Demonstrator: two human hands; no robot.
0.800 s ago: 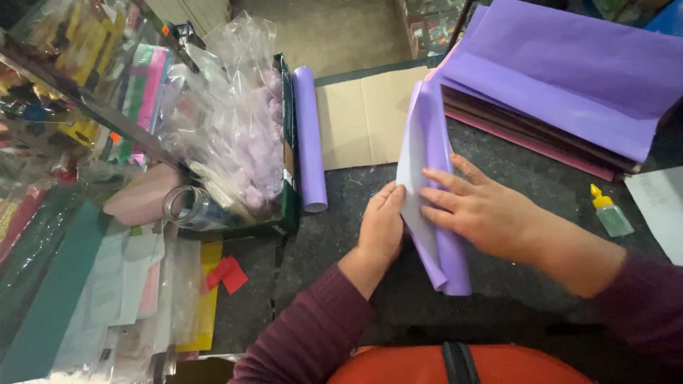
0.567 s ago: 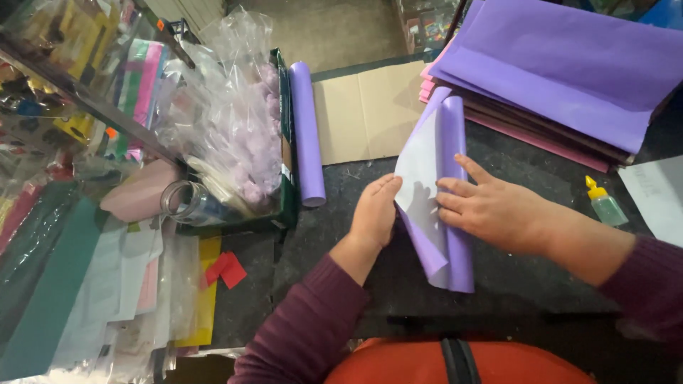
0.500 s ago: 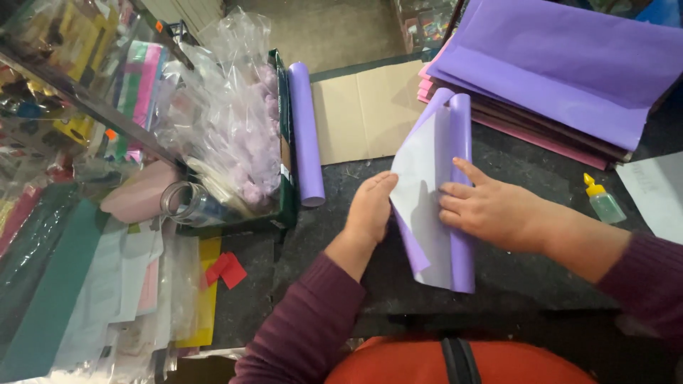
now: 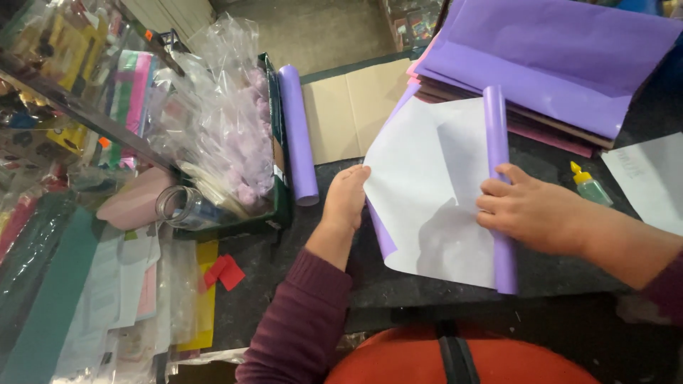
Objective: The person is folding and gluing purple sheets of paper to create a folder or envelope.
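Purple roll under right hand, left hand on sheet's edge.

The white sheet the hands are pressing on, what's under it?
Under the white sheet a purple sheet peeks out by the left hand, on the dark tabletop. The right hand presses the purple roll; the rest is covered.
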